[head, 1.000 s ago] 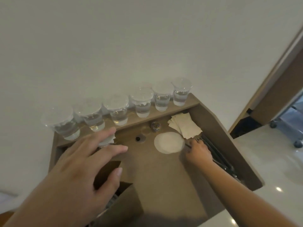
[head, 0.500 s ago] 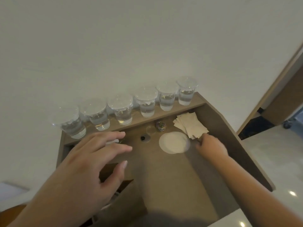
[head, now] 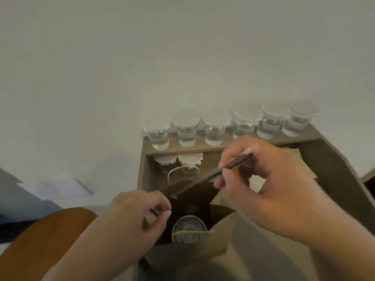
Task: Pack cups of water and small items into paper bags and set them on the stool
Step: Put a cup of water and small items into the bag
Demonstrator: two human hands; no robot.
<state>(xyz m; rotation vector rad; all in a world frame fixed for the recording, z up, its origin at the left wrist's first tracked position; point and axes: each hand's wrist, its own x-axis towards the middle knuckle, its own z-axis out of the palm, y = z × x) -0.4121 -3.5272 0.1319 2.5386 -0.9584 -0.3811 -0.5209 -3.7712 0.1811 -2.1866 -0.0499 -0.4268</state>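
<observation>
Your right hand (head: 269,185) is pinching a thin dark stick (head: 215,175); your left hand (head: 140,213) is pinching the paper bag (head: 188,252) open. Drop it crooked and it could be poking the lidded cup (head: 189,230) inside.

bag mouth: paper bag (head: 188,248) stands open, but a lidded cup (head: 189,230) fills the bottom; free room only above the lid
left rim: left hand (head: 138,216) pinches the bag edge, blocks entry from that side
right side: right hand (head: 269,183) holds a thin dark stick (head: 215,175) slanting over the opening, tip at the far rim (blurry)
far rim: bag handle (head: 182,173) loops up, two covered cups (head: 178,160) just behind it
back ledge: row of six water cups (head: 229,126) side by side, hardly any gaps
desk right wall: raised side panel (head: 332,179) closes that side
left of desk: brown round stool (head: 44,240) top bare, open approach
</observation>
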